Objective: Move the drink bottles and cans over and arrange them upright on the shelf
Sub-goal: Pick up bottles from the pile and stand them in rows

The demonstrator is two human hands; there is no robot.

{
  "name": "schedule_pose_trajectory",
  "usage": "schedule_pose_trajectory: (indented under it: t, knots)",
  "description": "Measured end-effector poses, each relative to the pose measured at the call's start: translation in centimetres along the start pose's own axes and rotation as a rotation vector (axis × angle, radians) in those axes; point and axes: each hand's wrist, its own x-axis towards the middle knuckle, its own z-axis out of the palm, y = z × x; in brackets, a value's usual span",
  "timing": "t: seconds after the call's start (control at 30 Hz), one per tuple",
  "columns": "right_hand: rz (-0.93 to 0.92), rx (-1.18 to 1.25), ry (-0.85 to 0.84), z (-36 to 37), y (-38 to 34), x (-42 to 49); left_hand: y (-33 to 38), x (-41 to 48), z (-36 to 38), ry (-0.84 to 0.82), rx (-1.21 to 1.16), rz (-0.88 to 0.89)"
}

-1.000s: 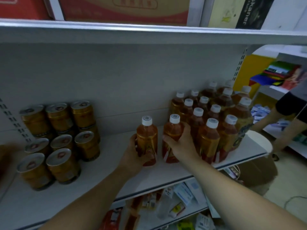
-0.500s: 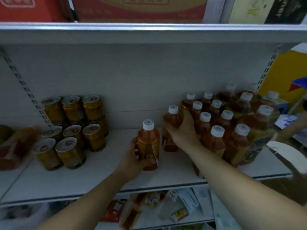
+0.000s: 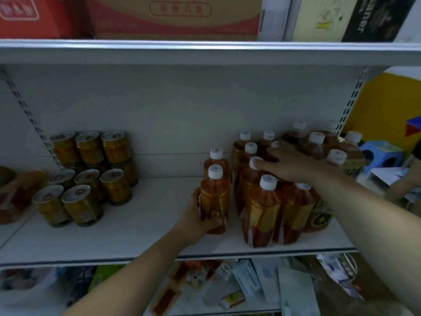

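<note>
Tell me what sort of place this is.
Probably a small shop or its stockroom: a slotted metal shelf holds rows of identical drink bottles and stacked cans, with cartons stored above.

Overhead stand a red carton [image 3: 34, 17], a tan carton with red print [image 3: 177, 23] and a black box with pale lettering [image 3: 376, 19]. At right, a yellow panel [image 3: 382, 106] backs a blue plastic stool [image 3: 380, 149]. Lower down lie small packets and boxes [image 3: 246, 278], perhaps medicines; the print is too blurred to read.

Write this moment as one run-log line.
left hand: grips bottle upright on shelf | right hand: flat on other bottles | cans: standing left
</note>
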Motion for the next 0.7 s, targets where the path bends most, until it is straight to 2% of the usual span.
schedule_pose_trajectory:
  t: [0.3, 0.7]
  knots:
    - [0.055, 0.029, -0.038, 0.7, -0.3, -0.4, 0.4, 3.9, 2.4, -0.093, -0.104, 0.079]
    - [0.046, 0.000, -0.050, 0.6, -0.4, -0.1, -0.1, 10.2, 1.4, -0.091, 0.000, 0.118]
